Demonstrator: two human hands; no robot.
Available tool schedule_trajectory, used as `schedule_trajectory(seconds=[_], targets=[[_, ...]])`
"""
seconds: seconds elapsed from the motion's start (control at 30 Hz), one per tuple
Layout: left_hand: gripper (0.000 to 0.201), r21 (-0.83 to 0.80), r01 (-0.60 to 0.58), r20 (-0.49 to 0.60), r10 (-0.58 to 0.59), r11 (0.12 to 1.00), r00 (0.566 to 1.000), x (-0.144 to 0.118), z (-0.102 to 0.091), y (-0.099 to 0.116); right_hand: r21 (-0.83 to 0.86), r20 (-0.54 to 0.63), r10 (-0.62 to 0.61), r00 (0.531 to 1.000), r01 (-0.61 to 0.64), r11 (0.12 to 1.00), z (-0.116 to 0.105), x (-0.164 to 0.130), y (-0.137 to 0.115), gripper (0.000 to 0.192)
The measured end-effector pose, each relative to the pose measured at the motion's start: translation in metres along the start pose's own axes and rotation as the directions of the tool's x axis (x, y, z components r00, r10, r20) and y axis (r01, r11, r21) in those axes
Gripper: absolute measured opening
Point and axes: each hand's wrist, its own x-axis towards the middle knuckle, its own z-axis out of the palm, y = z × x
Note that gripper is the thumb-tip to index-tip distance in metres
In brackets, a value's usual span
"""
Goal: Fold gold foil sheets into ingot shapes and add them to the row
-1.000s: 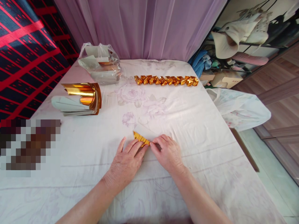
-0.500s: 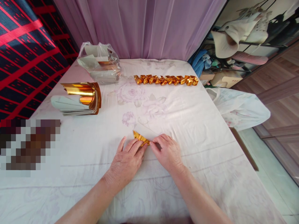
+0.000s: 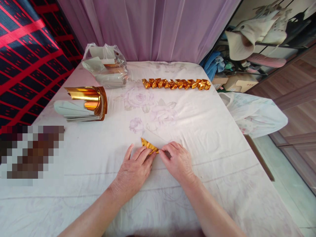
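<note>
A sheet of gold foil paper (image 3: pixel 147 143), folded so that a gold flap lies over its pale side, rests on the cloth-covered table in front of me. My left hand (image 3: pixel 133 169) lies over the flap with its fingers stretched out, pressing it down, and the thumb and fingers are apart. At the right end of the fold, my right hand (image 3: pixel 178 161) is closed, thumb and forefinger pinching the paper's corner. Part of the paper is hidden under both hands.
Curled gold foil sheets (image 3: pixel 86 112) stand in a stack at the left. Behind them sits a clear plastic bag (image 3: pixel 105 70) of more sheets. A row of folded gold foil pieces (image 3: pixel 176 84) lies at the back. A white bag (image 3: pixel 261 113) hangs beyond the table's right edge.
The view has shifted very slightly. Both hands and the folded foil paper keep the same positions relative to each other.
</note>
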Motion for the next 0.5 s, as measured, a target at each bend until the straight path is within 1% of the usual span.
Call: schedule_trajectory(seconds=[0.3, 0.5], targets=[[0.036, 0.017, -0.002, 0.002, 0.002, 1.0, 1.0, -0.0004, 0.0017, -0.0004, -0.001, 0.001, 0.001, 1.0, -0.001, 1.0, 0.0012, -0.0006, 0.0007, 0.014], [0.037, 0.022, 0.003, 0.027, -0.003, 1.0, 1.0, -0.0006, 0.0006, -0.0002, -0.006, 0.004, 0.006, 1.0, -0.006, 1.0, 0.0011, -0.0006, 0.0008, 0.015]])
